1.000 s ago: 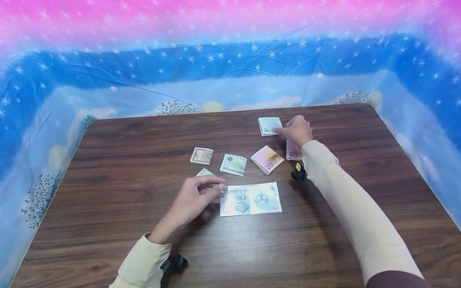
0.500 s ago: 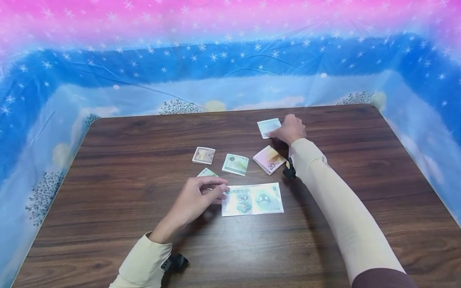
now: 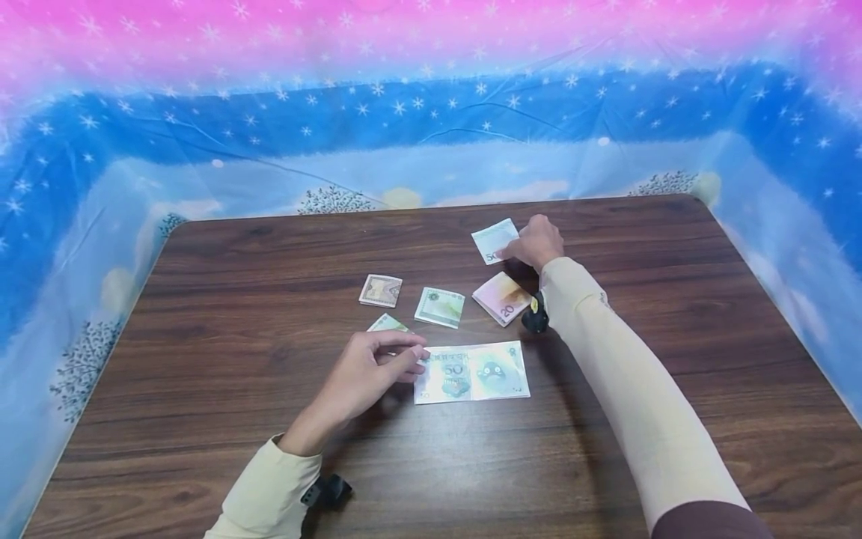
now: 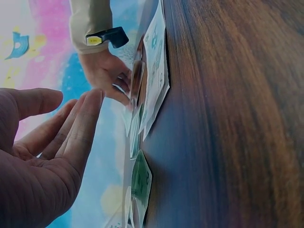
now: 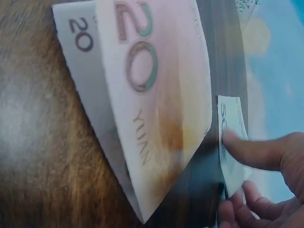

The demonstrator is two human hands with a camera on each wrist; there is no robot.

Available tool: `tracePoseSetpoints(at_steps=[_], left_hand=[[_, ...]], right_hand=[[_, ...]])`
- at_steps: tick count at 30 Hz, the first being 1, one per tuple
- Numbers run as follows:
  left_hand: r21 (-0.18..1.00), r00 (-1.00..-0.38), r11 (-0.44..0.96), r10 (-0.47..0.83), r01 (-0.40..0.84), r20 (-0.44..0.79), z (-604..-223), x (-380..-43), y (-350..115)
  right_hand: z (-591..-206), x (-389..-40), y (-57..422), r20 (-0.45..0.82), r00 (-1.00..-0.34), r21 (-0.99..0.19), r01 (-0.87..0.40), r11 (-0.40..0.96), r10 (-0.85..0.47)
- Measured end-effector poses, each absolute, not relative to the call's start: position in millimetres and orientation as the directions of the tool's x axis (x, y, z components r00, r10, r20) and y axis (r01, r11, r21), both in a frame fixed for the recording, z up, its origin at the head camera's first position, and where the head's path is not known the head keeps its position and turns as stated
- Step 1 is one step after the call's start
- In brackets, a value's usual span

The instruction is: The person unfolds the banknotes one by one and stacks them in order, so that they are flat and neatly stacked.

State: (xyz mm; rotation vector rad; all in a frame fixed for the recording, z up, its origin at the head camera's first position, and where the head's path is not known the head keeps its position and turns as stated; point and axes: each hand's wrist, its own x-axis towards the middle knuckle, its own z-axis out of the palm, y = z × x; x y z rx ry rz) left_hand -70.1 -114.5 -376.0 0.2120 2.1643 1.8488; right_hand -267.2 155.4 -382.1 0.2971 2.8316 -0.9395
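Over by the far edge, the folded 50 note [image 3: 488, 236] has slid slightly leftward and turned askew in the last half-second, and the right hand [image 3: 539, 241] has shifted with it, pinching its right side. In the head view, a folded brown note [image 3: 381, 289], a folded green note [image 3: 439, 307] and a folded 20 note [image 3: 500, 296] lie in a loose row on the wood-grain table [image 3: 222, 314]. Just at the 20's right corner sits the black wrist camera [image 3: 535, 317], partly in the way. The left hand [image 3: 370, 368] blocks some of a second green note [image 3: 387, 323] and the left end of an unfolded 50 note [image 3: 501, 374], printed "50" beside a cartoon face; its smaller lettering is too faint for me. Behind hangs a snowflake-printed cloth [image 3: 431, 105].

From the left wrist, that hand's fingers stretch nearly straight, thumb well apart.

From the right wrist, the folded 20 note looms, "20" and "YUAN" legible; beyond, the thumb overlaps the "50" and the other fingers curl at the held note's edge.
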Motion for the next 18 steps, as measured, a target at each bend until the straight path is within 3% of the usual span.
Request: tracePoseSetpoints(at_steps=[8, 18], left_hand=[[0.984, -0.948, 0.165, 0.299, -0.063, -0.110, -375, -71, -115], [0.983, -0.947, 0.171, 0.296, -0.073, -0.122, -375, -71, -113]], right_hand=[[-373, -263, 163, -0.126, -0.975, -0.671, 0.221, 0.707, 0.185], [-340, -257, 180, -0.207, -0.966, -0.881, 0.252, 0.399, 0.155]])
